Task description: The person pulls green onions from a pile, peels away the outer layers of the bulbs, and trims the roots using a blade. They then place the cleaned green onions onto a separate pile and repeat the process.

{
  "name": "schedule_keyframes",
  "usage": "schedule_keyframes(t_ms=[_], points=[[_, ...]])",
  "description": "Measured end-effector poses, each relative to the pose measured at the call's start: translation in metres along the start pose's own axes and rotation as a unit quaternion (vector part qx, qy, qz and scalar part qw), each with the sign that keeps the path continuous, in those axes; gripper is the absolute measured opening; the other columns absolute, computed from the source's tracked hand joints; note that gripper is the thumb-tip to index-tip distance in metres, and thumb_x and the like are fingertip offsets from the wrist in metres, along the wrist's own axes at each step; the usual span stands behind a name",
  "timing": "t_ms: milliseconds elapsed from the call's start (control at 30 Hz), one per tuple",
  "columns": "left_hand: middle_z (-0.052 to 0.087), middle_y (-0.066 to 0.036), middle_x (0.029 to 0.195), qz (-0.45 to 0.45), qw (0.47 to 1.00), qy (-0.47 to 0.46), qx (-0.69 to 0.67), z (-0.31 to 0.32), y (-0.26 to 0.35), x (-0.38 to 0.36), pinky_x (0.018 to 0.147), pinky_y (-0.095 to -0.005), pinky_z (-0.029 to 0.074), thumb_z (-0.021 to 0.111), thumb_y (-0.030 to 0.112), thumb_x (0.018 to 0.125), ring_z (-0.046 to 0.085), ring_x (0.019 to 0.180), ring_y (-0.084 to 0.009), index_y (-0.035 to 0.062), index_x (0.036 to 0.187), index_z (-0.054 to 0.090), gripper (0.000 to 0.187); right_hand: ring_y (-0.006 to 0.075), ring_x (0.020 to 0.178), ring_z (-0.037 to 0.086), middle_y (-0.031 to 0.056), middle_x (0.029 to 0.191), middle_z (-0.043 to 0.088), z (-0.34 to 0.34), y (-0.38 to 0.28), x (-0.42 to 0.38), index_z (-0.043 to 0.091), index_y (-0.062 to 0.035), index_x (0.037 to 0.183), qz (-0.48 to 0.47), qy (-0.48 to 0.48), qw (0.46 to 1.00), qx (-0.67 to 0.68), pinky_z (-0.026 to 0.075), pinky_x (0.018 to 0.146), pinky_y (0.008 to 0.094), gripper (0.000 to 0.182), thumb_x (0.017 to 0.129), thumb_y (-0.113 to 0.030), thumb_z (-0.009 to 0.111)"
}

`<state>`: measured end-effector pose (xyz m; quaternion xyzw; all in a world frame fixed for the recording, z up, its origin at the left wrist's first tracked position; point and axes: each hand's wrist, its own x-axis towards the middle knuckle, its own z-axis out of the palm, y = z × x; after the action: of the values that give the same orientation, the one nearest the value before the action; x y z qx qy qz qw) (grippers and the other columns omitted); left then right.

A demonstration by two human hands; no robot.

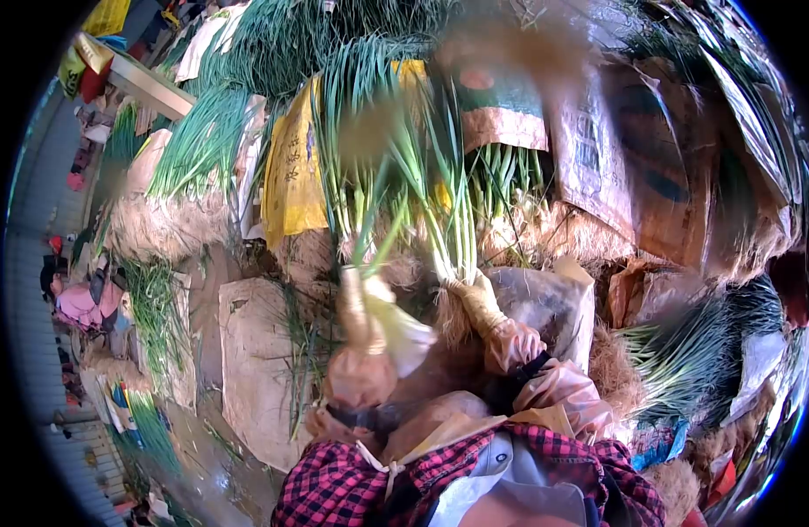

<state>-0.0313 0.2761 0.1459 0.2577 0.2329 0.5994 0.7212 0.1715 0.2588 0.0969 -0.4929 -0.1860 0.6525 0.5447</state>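
My right hand [476, 303], in a yellowish glove, is closed around the white lower stems of a bunch of green onions [453, 233]; its roots hang below the glove and its green leaves point away from me. My left hand [360, 307], also gloved, is blurred by motion, with a few green stalks [382, 241] rising from it. A pale, blurred sheet-like thing [409, 338] hangs beside the left glove; what it is I cannot tell. Just beyond both hands lie more onions [351, 184] with their roots toward me.
A yellow sack [296, 167] lies left of the onions, and printed sacks [589, 149] cover others at the right. A flat tan sack [259, 369] is at my left. More onion piles [685, 360] lie at the right. A person in pink [86, 303] is at the far left.
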Motion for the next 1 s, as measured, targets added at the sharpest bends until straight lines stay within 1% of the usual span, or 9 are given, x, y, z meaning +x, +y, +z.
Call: schedule_keyframes(t_ms=[267, 300, 467, 533, 667, 733, 900, 967, 1000], points=[[0.042, -0.02, 0.115, 0.177, 0.517, 0.439, 0.713, -0.002, 0.059, 0.021, 0.081, -0.041, 0.049, 0.066, 0.026, 0.077, 0.049, 0.107, -0.0322, 0.0023, 0.132, 0.027, 0.071, 0.0126, 0.081, 0.055, 0.0044, 0.092, 0.061, -0.01, 0.007, 0.002, 0.056, -0.0012, 0.106, 0.023, -0.031, 0.999, -0.014, 0.045, 0.073, 0.0265, 0.032, 0.076, -0.006, 0.067], [0.043, -0.021, 0.112, 0.09, 0.712, 0.394, 0.574, 0.029, 0.052, 0.022, 0.081, -0.043, 0.048, 0.072, 0.02, 0.07, 0.049, 0.106, -0.0329, 0.0014, 0.131, 0.029, 0.077, 0.0127, 0.081, 0.057, 0.0043, 0.093, 0.062, -0.008, 0.01, 0.0, 0.056, -0.0005, 0.106, 0.027, -0.027, 0.999, -0.003, 0.046, 0.074, 0.026, 0.033, 0.075, -0.005, 0.067], [0.057, -0.017, 0.103, 0.176, 0.638, 0.163, 0.732, 0.038, -0.054, 0.092, 0.084, -0.0394, 0.046, 0.07, 0.018, 0.073, 0.056, 0.092, -0.0266, 0.0025, 0.123, 0.041, 0.06, 0.012, 0.078, 0.058, 0.0034, 0.091, 0.062, -0.005, 0.008, -0.004, 0.057, -0.0016, 0.103, 0.022, -0.026, 0.999, -0.034, 0.047, 0.072, 0.0245, 0.03, 0.074, 0.0, 0.066], [0.062, -0.013, 0.094, -0.214, 0.664, 0.103, 0.709, 0.068, -0.038, 0.121, 0.083, -0.0372, 0.047, 0.064, 0.022, 0.077, 0.06, 0.086, -0.0262, 0.0057, 0.111, 0.05, 0.04, 0.0125, 0.077, 0.058, 0.0032, 0.089, 0.062, -0.009, 0.019, 0.002, 0.057, -0.0018, 0.102, -0.009, -0.036, 0.998, -0.05, 0.048, 0.07, 0.025, 0.03, 0.073, 0.001, 0.065], [0.064, -0.006, 0.081, 0.029, 0.63, 0.176, 0.756, -0.003, -0.029, 0.19, 0.069, -0.0371, 0.048, 0.055, 0.022, 0.081, 0.061, 0.079, -0.0222, 0.0114, 0.082, 0.061, 0.012, 0.0126, 0.075, 0.057, 0.0037, 0.086, 0.062, -0.008, 0.006, -0.005, 0.057, -0.0019, 0.102, -0.003, -0.018, 0.999, -0.048, 0.047, 0.068, 0.0261, 0.032, 0.071, -0.001, 0.064], [0.055, -0.003, 0.061, 0.086, 0.841, 0.278, 0.457, -0.03, 0.027, 0.203, 0.048, -0.0312, 0.044, 0.053, 0.017, 0.08, 0.053, 0.054, -0.0168, 0.0067, 0.071, 0.055, 0.014, 0.0126, 0.074, 0.057, 0.0036, 0.085, 0.062, -0.005, 0.001, -0.009, 0.057, -0.0016, 0.102, 0.035, -0.022, 0.998, -0.047, 0.047, 0.067, 0.0257, 0.032, 0.071, -0.001, 0.064], [0.048, -0.003, 0.058, 0.234, 0.748, 0.225, 0.579, -0.048, 0.035, 0.149, 0.042, -0.03, 0.039, 0.056, 0.009, 0.079, 0.045, 0.046, -0.0146, 0.006, 0.076, 0.052, 0.006, 0.0106, 0.067, 0.054, 0.0018, 0.08, 0.06, -0.005, 0.009, -0.001, 0.058, -0.0007, 0.1, 0.065, -0.072, 0.995, 0.008, 0.046, 0.061, 0.0249, 0.024, 0.077, -0.005, 0.064], [0.058, -0.01, 0.077, 0.251, 0.386, -0.243, 0.854, -0.042, -0.039, 0.118, 0.059, -0.0336, 0.046, 0.064, 0.019, 0.078, 0.054, 0.066, -0.0179, 0.0022, 0.081, 0.053, 0.02, 0.0111, 0.065, 0.054, 0.0026, 0.078, 0.06, -0.011, 0.011, 0.005, 0.059, -0.0005, 0.097, 0.084, -0.111, 0.99, -0.027, 0.045, 0.06, 0.0238, 0.022, 0.077, -0.007, 0.064], [0.059, -0.013, 0.091, 0.307, 0.377, 0.016, 0.874, -0.087, -0.137, 0.083, 0.067, -0.03, 0.049, 0.039, 0.017, 0.093, 0.055, 0.08, -0.019, 0.0029, 0.099, 0.058, 0.024, 0.0111, 0.064, 0.054, 0.0027, 0.076, 0.06, -0.009, 0.007, 0.003, 0.059, -0.0002, 0.095, 0.084, -0.115, 0.989, -0.042, 0.045, 0.059, 0.0234, 0.02, 0.077, -0.008, 0.064]])
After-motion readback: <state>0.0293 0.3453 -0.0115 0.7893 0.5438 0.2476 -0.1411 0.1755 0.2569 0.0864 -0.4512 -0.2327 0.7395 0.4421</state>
